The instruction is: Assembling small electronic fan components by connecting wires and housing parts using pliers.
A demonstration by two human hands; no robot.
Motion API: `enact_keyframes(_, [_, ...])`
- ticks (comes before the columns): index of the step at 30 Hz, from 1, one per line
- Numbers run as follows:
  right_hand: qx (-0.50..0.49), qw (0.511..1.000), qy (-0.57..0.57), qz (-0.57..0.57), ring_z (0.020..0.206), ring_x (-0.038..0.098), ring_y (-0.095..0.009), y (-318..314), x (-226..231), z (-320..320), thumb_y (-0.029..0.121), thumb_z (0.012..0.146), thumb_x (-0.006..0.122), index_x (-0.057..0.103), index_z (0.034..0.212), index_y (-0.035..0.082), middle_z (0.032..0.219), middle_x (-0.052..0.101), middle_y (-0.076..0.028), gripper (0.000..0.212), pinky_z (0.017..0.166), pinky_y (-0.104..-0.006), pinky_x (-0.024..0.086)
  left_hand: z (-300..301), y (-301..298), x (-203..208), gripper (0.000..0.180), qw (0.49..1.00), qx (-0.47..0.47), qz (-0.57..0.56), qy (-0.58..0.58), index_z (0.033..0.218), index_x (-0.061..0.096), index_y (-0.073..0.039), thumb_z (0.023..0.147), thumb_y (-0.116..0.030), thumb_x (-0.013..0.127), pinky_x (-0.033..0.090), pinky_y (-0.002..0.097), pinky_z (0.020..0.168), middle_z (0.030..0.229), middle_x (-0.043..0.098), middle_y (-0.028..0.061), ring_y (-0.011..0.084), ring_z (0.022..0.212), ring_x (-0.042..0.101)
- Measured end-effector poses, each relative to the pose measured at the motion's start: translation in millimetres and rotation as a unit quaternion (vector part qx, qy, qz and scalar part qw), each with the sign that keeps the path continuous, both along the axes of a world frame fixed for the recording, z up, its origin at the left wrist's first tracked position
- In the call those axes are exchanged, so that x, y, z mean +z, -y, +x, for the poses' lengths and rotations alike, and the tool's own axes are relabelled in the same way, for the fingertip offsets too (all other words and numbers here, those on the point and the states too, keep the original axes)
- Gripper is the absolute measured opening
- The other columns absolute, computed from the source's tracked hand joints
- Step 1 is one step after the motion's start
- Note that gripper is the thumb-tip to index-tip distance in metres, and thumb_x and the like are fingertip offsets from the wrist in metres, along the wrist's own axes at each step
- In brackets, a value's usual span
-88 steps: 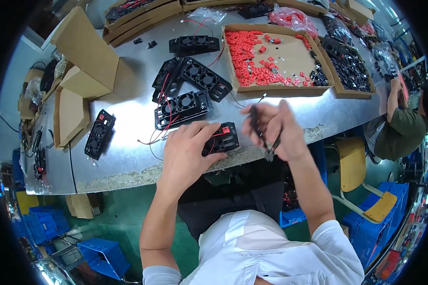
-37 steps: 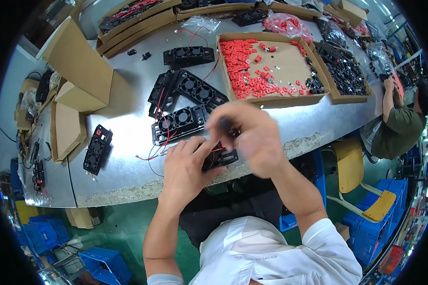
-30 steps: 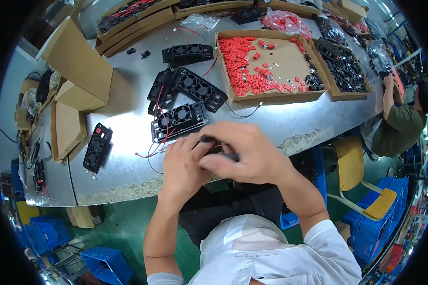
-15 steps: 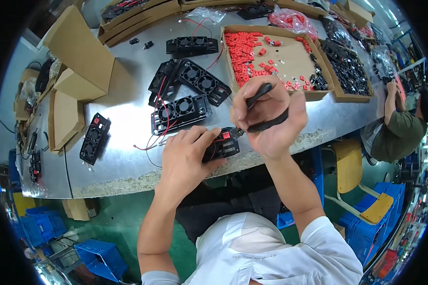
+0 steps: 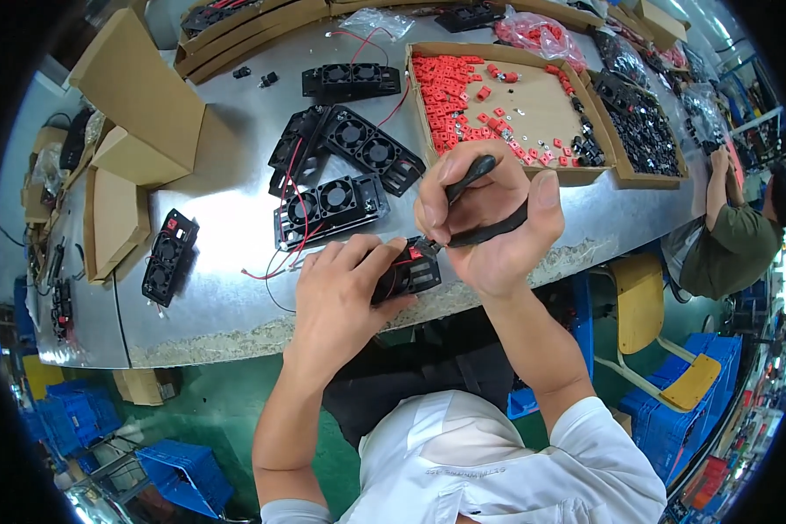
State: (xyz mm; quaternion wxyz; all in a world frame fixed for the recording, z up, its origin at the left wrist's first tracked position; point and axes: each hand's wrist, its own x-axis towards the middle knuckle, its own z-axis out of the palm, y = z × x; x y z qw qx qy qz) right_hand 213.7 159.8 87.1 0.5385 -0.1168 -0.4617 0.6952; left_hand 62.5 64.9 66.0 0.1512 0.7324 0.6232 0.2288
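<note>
Near the table's front edge, my left hand (image 5: 339, 284) grips a black fan housing (image 5: 421, 274) with a red connector at its upper end. My right hand (image 5: 496, 227) is closed round black-handled pliers (image 5: 491, 229), whose handles stand apart. The pliers' jaws reach the connector end of the housing; my fingers and the small size hide just what they touch. Behind my left hand lie more twin-fan units: a fan unit with red wires (image 5: 332, 205), a slanted fan unit (image 5: 371, 150) and a farther fan unit (image 5: 353, 81).
A shallow carton (image 5: 610, 144) holds loose red connectors, beside a carton of small black parts (image 5: 637, 131). At left stand an upright cardboard box (image 5: 144, 96) and a single fan unit (image 5: 169, 258). A person (image 5: 738, 218) works at far right, past a yellow chair (image 5: 639, 306).
The pliers and my right hand have shifted slightly left, their jaws now closer in over the red connector. My left hand keeps its hold on the fan housing.
</note>
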Motion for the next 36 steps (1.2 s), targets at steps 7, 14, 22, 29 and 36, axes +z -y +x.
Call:
enact_keyframes(7, [0.001, 1.000, 0.006, -0.011, 0.055, 0.042, -0.018, -1, -6, -5, 0.073, 0.091, 0.031, 0.053, 0.097, 0.003, 0.069, 0.052, -0.013, 0.073, 0.052, -0.0315, 0.035, 0, -1, 1, 0.062, 1.000, -0.001, 0.000, -0.002, 0.121, 0.064, -0.014, 0.064, -0.030, 0.083, 0.044, 0.0393, 0.081, 0.109, 0.061, 0.0027, 0.0246, 0.096, 0.058])
enact_keyframes(14, [0.000, 1.000, 0.008, 0.007, 0.055, 0.043, -0.018, -4, -4, 2, 0.073, 0.092, 0.030, 0.053, 0.097, 0.004, 0.069, 0.052, -0.013, 0.073, 0.052, -0.0316, 0.035, 0, -1, 1, 0.062, 1.000, 0.000, 0.005, -0.001, 0.121, 0.064, -0.014, 0.064, -0.030, 0.083, 0.044, 0.0391, 0.081, 0.109, 0.061, 0.0024, 0.0247, 0.096, 0.058])
enact_keyframes(22, [-0.007, 1.000, -0.022, 0.009, 0.055, 0.043, -0.018, 0, -4, 1, 0.072, 0.092, 0.030, 0.053, 0.096, 0.003, 0.070, 0.052, -0.013, 0.073, 0.052, -0.0318, 0.035, 2, -2, 5, 0.061, 1.000, 0.000, 0.020, 0.005, 0.115, 0.067, -0.008, 0.059, -0.024, 0.085, 0.049, 0.0408, 0.080, 0.105, 0.065, 0.0078, 0.0301, 0.093, 0.061])
enact_keyframes(29, [-0.001, 1.000, 0.007, 0.013, 0.056, 0.043, -0.019, -1, -6, -4, 0.072, 0.091, 0.032, 0.054, 0.097, 0.003, 0.069, 0.052, -0.013, 0.073, 0.052, -0.0315, 0.035, 1, -3, 5, 0.060, 1.000, 0.004, 0.014, 0.008, 0.114, 0.067, -0.008, 0.059, -0.023, 0.085, 0.049, 0.0407, 0.081, 0.106, 0.065, 0.0068, 0.0303, 0.094, 0.062])
enact_keyframes(36, [-0.005, 1.000, -0.006, 0.011, 0.056, 0.044, -0.019, 1, -12, -6, 0.073, 0.091, 0.032, 0.054, 0.098, 0.002, 0.069, 0.052, -0.014, 0.075, 0.052, -0.0315, 0.036, 2, -2, 5, 0.061, 1.000, 0.004, 0.017, 0.000, 0.115, 0.066, -0.009, 0.059, -0.023, 0.086, 0.049, 0.0413, 0.081, 0.105, 0.065, 0.0063, 0.0297, 0.094, 0.062])
